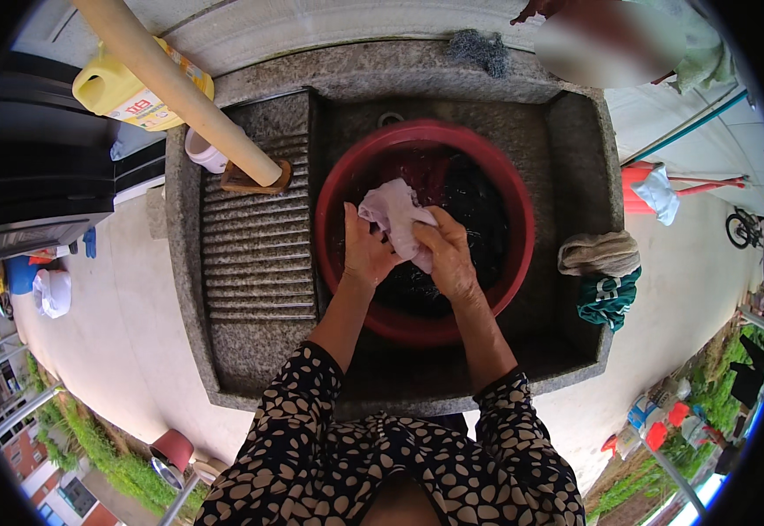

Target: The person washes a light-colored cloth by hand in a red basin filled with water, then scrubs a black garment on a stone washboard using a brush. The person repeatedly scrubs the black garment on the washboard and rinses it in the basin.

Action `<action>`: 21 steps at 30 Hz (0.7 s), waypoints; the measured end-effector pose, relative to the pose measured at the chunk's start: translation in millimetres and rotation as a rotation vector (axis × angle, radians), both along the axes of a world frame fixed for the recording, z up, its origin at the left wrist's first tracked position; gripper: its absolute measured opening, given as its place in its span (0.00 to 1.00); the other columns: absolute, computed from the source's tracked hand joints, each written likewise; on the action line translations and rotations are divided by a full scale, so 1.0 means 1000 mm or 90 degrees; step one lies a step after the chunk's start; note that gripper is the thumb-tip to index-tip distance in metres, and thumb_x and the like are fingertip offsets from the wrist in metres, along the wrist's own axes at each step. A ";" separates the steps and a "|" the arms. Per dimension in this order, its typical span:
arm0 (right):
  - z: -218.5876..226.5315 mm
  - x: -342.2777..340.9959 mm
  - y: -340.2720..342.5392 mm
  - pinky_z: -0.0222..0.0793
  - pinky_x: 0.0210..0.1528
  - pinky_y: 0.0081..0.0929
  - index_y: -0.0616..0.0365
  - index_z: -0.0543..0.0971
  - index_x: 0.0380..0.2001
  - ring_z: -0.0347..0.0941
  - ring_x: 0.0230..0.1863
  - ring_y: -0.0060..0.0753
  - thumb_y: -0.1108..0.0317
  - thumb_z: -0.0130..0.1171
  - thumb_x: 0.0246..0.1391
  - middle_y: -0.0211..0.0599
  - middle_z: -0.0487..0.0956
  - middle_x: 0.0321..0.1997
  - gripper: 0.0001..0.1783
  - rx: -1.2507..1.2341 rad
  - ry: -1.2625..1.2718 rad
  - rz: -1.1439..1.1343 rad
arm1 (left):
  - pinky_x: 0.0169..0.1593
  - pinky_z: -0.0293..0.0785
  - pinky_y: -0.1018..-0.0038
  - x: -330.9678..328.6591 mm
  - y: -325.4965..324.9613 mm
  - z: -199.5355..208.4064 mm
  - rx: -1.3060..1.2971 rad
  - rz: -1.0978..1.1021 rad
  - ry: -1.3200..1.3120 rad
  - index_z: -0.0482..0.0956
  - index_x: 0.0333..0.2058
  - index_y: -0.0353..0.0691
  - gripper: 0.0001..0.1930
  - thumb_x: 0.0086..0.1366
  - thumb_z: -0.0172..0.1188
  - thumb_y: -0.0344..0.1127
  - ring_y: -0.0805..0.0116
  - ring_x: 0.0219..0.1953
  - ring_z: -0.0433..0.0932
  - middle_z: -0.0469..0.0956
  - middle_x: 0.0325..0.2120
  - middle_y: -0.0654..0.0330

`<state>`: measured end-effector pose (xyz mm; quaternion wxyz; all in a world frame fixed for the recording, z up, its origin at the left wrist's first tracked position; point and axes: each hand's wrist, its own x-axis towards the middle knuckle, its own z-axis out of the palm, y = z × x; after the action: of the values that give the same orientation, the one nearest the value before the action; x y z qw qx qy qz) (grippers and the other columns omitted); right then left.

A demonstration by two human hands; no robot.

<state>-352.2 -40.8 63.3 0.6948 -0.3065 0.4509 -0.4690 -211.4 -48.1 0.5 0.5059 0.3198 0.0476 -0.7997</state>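
Stone sink (255, 346) holds red basin (520, 250) below crumpled lt-pink cloth (392, 215) btwn hands (449, 256).

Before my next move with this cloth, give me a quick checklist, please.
1. Right hand gripping the pale cloth: ok, fingers closed on it.
2. Left hand gripping it too: cannot tell; the palm looks open, some fingers are hidden.
3. Cloth over the red basin: ok.
4. Basin inside the stone sink: ok.
5. Ribbed washboard free of objects: not ok, a brown wooden piece lies near its far end.
6. Cloth clean: cannot tell.
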 end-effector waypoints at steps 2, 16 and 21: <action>0.007 0.041 0.034 0.71 0.37 0.27 0.63 0.73 0.43 0.76 0.37 0.32 0.69 0.56 0.53 0.38 0.77 0.36 0.14 -0.140 0.203 0.063 | 0.45 0.78 0.55 -0.001 -0.001 0.003 0.001 -0.004 0.031 0.67 0.55 0.49 0.37 0.60 0.43 0.72 0.54 0.45 0.77 0.75 0.45 0.55; -0.022 0.016 -0.036 0.69 0.26 0.43 0.59 0.69 0.27 0.74 0.25 0.54 0.65 0.51 0.58 0.48 0.74 0.21 0.10 -0.404 0.759 -0.015 | 0.45 0.75 0.71 -0.014 0.026 0.047 -0.052 -0.008 -0.207 0.72 0.47 0.43 0.22 0.67 0.49 0.55 0.70 0.42 0.77 0.76 0.43 0.60; -0.092 -0.043 -0.023 0.74 0.34 0.48 0.54 0.71 0.40 0.74 0.37 0.55 0.69 0.54 0.52 0.46 0.73 0.44 0.11 -0.153 0.930 -0.237 | 0.46 0.71 0.67 0.021 0.017 0.020 -0.071 -0.079 -0.660 0.69 0.49 0.41 0.22 0.68 0.50 0.53 0.63 0.43 0.77 0.76 0.43 0.56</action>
<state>-395.0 -63.9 -28.8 0.0911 -0.5312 0.7862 -0.3024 -190.1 -30.9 20.6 0.4311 0.6481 -0.2709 -0.5663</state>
